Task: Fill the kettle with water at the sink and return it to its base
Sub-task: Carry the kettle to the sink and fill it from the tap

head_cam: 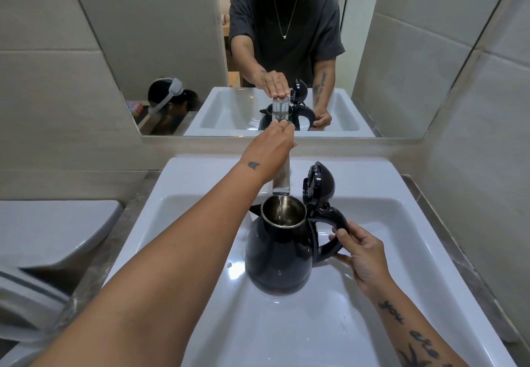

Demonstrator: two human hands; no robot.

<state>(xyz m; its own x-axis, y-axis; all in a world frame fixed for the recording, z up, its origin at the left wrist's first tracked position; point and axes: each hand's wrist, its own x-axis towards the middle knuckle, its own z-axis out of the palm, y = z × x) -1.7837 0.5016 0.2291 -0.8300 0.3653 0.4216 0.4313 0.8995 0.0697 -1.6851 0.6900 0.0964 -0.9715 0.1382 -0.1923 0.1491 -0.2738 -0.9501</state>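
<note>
From the head camera, the black kettle point(279, 249) stands in the sink point(401, 252), lid point(318, 186) tipped up at its one o'clock, mouth directly under the tap point(282, 181). The left hand point(272, 148) rests flat on the tap's lever at twelve o'clock, fingers together. The right hand point(360, 249), at three o'clock, has its fingers curled around the handle. A thin stream seems to fall inside, so filling looks underway. Next: judge the level, shut the tap, close the lid, lift out. The base is not visible.
</note>
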